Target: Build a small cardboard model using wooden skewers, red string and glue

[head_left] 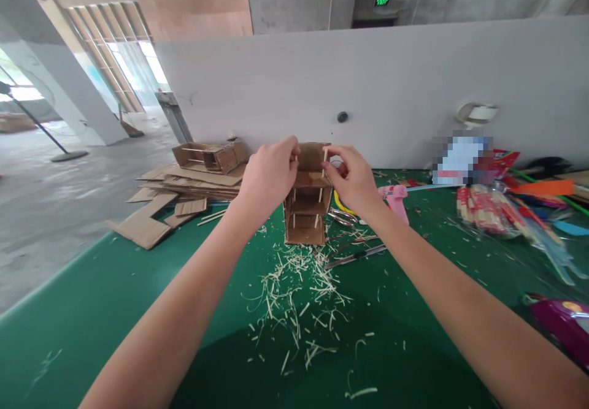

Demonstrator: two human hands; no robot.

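Observation:
A small cardboard shelf model (306, 235) with several tiers stands upright on the green table, thin wooden sticks propping its levels. At its upper right front, my right hand (352, 176) is closed in a pinch on a short wooden stick (326, 152), held upright. My left hand (271, 173) is closed at the upper left front, fingertips pinching another thin stick (297, 159), mostly hidden by the fingers. Pale wood shavings (294, 280) lie scattered in front of the model. A utility knife (354, 257) and metal scissors (343, 216) rest to its right.
On the left, a second cardboard model (209, 156) sits on stacked cardboard pieces (197, 176). Rightward are a pink glue gun (396, 200), bundled sticks in plastic (483, 210) and a purple object (561, 323). A white partition (276, 90) rises behind the table.

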